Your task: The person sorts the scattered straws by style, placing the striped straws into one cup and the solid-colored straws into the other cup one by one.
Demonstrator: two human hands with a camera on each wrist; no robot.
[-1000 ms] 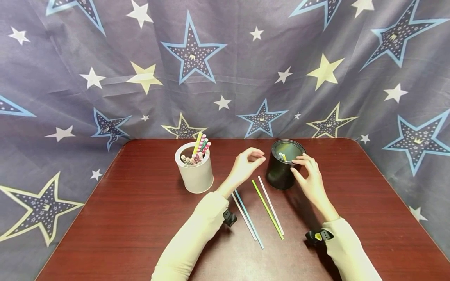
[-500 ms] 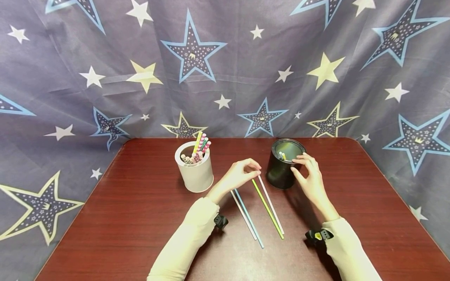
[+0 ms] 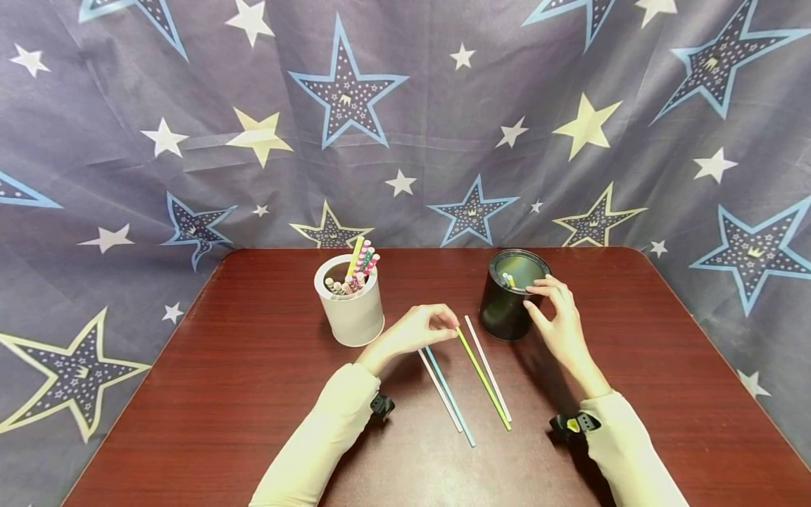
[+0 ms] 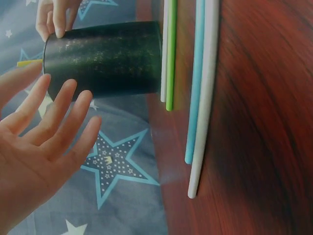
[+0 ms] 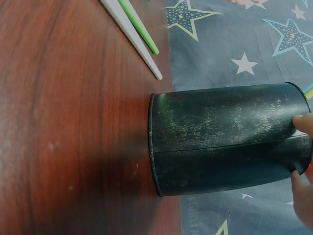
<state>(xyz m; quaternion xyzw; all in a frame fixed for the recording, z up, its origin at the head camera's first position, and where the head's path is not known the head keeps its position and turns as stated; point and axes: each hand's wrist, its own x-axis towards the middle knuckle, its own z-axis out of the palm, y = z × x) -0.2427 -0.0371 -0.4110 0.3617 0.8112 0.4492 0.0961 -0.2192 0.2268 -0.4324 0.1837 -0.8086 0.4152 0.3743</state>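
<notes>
My left hand (image 3: 415, 331) hovers near the far end of a green straw (image 3: 483, 379). In the left wrist view its fingers are spread, hold nothing and stay apart from the straws. A pale pink straw (image 3: 488, 368) lies beside the green one; a blue straw (image 3: 450, 396) and a whitish straw (image 3: 440, 391) lie further left, their far ends hidden in the head view. With curved fingers, my right hand (image 3: 559, 327) grips the upper side and rim of an upright black can (image 3: 503, 310). A few straws, one yellow (image 3: 510, 281), show inside it.
On the left stands a white can (image 3: 355, 320) with several patterned straws (image 3: 362, 262) sticking out. Both cans are on a reddish-brown table (image 3: 228, 394). Behind its far edge hangs a grey curtain (image 3: 431, 141) with stars. A small black camera sits at each wrist.
My left hand has moved away from the black can, leftward and nearer to me, past the pink straw to the green one's far end. The right hand keeps its place on the can.
</notes>
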